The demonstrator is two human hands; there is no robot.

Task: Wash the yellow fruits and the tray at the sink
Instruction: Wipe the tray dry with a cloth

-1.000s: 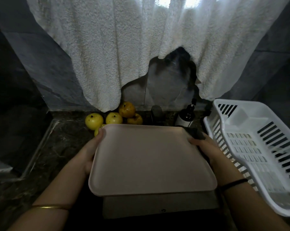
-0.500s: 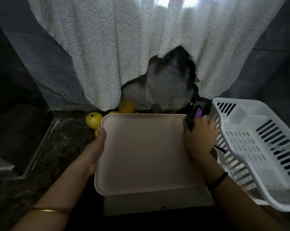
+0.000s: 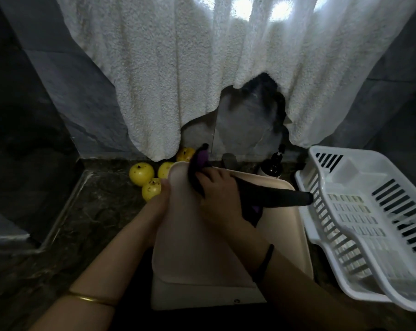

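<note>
A person's left hand (image 3: 159, 199) grips the left edge of a pale pink tray (image 3: 202, 254), while the right hand (image 3: 220, 194) holds a black-and-purple scrubber (image 3: 281, 199) against the tray's far end. Four yellow fruits (image 3: 141, 173) sit on the dark counter (image 3: 94, 211) at far left, beneath a hanging white towel (image 3: 202, 80). A dark bottle (image 3: 272, 167) stands beyond the tray, and a white dish rack (image 3: 360, 211) stands on the right.

Yellow fruits (image 3: 141, 174), beige tray (image 3: 197, 254), white slatted rack (image 3: 360, 175)
</note>
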